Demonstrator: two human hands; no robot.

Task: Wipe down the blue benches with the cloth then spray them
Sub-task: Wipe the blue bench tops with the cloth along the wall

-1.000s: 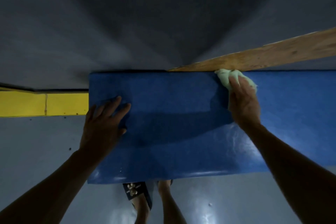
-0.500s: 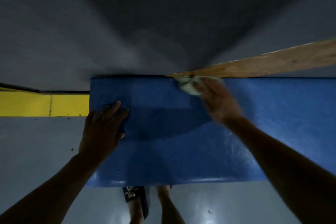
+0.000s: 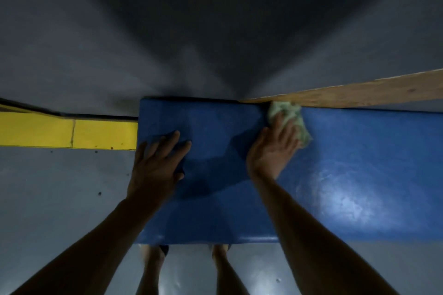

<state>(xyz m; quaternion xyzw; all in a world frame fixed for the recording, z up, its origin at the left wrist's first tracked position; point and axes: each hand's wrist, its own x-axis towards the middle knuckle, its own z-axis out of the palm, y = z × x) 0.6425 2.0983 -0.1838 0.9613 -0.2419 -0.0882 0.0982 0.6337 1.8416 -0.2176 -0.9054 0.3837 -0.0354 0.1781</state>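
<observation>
A long blue bench with a smooth, slightly glossy padded top (image 3: 347,175) fills the middle and right of the head view, its left end squared off just beside a yellow painted band (image 3: 67,130) that runs along the base of the grey wall. The left hand (image 3: 155,167) lies flat and spread wide on the bench top near that left end, palm down, fingers pointing toward the far edge, holding nothing. The right hand (image 3: 273,151) is pressed down on a crumpled pale green cloth (image 3: 286,115), fingers laid over it, so the cloth is pinned against the bench surface at the far edge of the bench. The cloth touches a bare wooden plank (image 3: 359,93) that slants along that far edge toward the right. A bright sheen shows on the bench top to the right of the right hand. Below the bench's near edge, the person's two bare legs stand on the shiny grey floor (image 3: 48,199).
</observation>
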